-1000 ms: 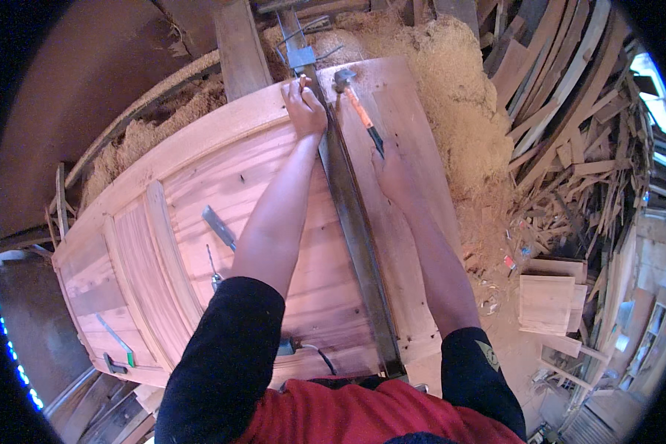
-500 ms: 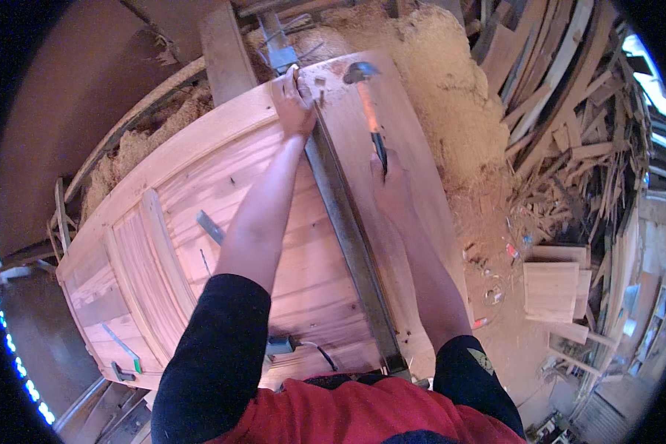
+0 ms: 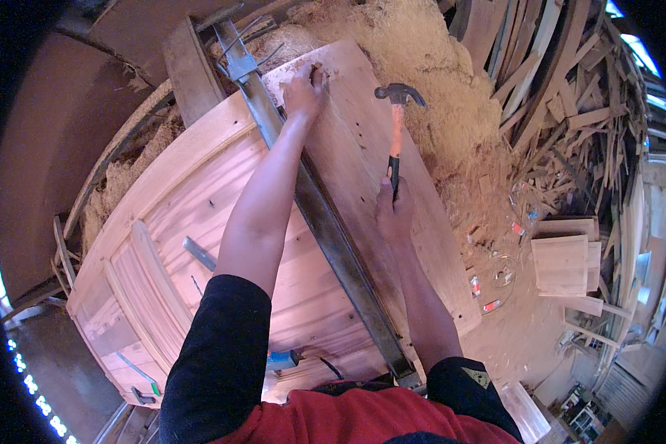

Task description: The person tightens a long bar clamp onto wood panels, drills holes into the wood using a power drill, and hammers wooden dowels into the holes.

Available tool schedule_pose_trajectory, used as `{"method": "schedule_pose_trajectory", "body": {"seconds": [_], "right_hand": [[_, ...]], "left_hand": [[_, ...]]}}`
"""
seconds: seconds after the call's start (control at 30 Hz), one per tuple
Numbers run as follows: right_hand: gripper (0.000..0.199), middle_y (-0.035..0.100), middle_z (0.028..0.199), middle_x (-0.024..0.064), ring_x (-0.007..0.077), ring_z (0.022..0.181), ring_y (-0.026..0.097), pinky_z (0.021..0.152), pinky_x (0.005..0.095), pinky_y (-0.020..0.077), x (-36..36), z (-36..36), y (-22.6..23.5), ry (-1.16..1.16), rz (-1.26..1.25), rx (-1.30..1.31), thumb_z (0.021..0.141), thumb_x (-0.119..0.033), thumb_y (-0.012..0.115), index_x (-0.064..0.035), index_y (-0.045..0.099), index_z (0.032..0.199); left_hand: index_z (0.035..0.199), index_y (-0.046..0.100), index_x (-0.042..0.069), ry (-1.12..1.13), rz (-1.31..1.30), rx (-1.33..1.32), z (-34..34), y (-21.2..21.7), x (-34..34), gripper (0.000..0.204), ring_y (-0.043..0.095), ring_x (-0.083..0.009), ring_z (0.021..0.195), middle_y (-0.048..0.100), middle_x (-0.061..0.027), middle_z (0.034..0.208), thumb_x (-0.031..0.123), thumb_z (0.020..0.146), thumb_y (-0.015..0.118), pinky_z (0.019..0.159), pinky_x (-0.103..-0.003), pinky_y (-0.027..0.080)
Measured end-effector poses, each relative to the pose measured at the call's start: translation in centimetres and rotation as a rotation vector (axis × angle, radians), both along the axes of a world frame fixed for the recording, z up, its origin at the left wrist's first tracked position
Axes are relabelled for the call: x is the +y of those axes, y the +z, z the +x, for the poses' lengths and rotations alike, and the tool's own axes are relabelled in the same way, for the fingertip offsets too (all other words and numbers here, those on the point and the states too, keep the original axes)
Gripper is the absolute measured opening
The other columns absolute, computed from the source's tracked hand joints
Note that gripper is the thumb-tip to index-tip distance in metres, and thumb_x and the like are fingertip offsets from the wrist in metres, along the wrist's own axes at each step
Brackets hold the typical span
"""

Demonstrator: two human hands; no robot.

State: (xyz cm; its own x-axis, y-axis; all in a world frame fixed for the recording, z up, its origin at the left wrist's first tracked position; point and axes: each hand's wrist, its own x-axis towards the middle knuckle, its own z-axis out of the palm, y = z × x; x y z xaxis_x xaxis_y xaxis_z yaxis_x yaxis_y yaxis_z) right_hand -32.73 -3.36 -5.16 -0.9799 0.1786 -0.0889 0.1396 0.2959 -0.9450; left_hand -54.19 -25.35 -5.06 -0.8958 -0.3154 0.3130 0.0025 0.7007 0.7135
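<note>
My right hand [image 3: 396, 214] grips the black lower handle of a claw hammer [image 3: 397, 137] with an orange shaft. The hammer is raised over the right edge of a large wooden door panel [image 3: 355, 148]. At the panel's far end my left hand [image 3: 303, 95] is closed, its fingertips drawn together close to the wood. Whatever they pinch is too small and hidden to name. Just left of that hand, a long metal bar clamp [image 3: 333, 237] runs across the panel. Several small dark holes or marks dot the wood between the clamp and the hammer.
On the panel lie a chisel-like metal tool [image 3: 199, 253], a blue power tool [image 3: 283, 360] with a cord, and a green-tipped blue strip [image 3: 137, 372]. Sawdust [image 3: 436, 89] is heaped beyond the panel. Scrap wood [image 3: 570, 148] and stacked boards [image 3: 561, 263] lie to the right.
My left hand has moved from the clamp's far end onto the panel, right of the clamp. The hammer has shifted right, its head now sharp rather than blurred. The view has turned slightly.
</note>
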Motion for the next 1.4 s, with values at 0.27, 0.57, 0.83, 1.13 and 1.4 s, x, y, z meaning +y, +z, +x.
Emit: {"method": "schedule_pose_trajectory", "body": {"seconds": [0.27,0.57,0.83,1.13,1.4], "right_hand": [[0.021,0.054,0.072,0.0076,0.0196,0.066,0.054,0.062,0.0383,0.0448,-0.5,-0.7,3.0,0.114,0.086,-0.062,0.102,-0.023,0.057,-0.0024,0.059,0.100],[0.027,0.046,0.069,0.0003,0.0125,0.063,0.049,0.059,0.0317,0.0417,-1.7,-6.5,12.2,0.216,0.102,0.398,0.105,-0.029,0.054,-0.0021,0.057,0.106],[0.034,0.061,0.073,0.0248,0.0492,0.067,0.060,0.062,0.0518,0.0480,-2.7,-9.0,11.1,0.337,0.652,0.137,0.105,-0.033,0.051,0.0004,0.051,0.109],[0.033,0.062,0.074,0.0265,0.0469,0.072,0.064,0.064,0.0524,0.0483,-2.8,-8.1,9.8,0.240,0.421,0.326,0.103,-0.033,0.053,-0.0011,0.054,0.113],[0.036,0.065,0.088,0.0306,0.0458,0.084,0.067,0.070,0.0530,0.0504,-1.8,-8.7,9.3,0.165,0.258,0.421,0.103,-0.032,0.053,0.0010,0.053,0.118]], "left_hand": [[0.114,0.068,0.011,-0.160,-0.231,-0.034,0.0,-0.4,-0.5,0.030,0.067,-0.0390,0.101,0.071,-0.0167,0.107,0.034,0.097,0.060,0.084,-0.050,0.054],[0.131,0.058,0.003,-0.162,-0.198,0.058,0.1,0.0,-1.0,0.045,0.058,-0.0438,0.120,0.061,-0.0240,0.129,0.024,0.092,0.064,0.103,-0.048,0.048],[0.133,0.058,0.006,-0.073,-0.507,-0.161,12.2,2.4,-1.3,0.045,0.038,-0.0308,0.144,0.053,-0.0131,0.144,0.026,0.092,0.061,0.119,-0.056,0.027],[0.128,0.064,0.010,-0.024,-0.462,-0.203,12.3,1.6,-1.1,0.040,0.036,-0.0270,0.147,0.056,-0.0082,0.144,0.032,0.096,0.055,0.120,-0.054,0.027],[0.126,0.065,0.011,-0.002,-0.460,-0.179,12.3,1.1,-1.2,0.039,0.036,-0.0273,0.147,0.058,-0.0082,0.142,0.031,0.094,0.057,0.120,-0.052,0.026]]}}
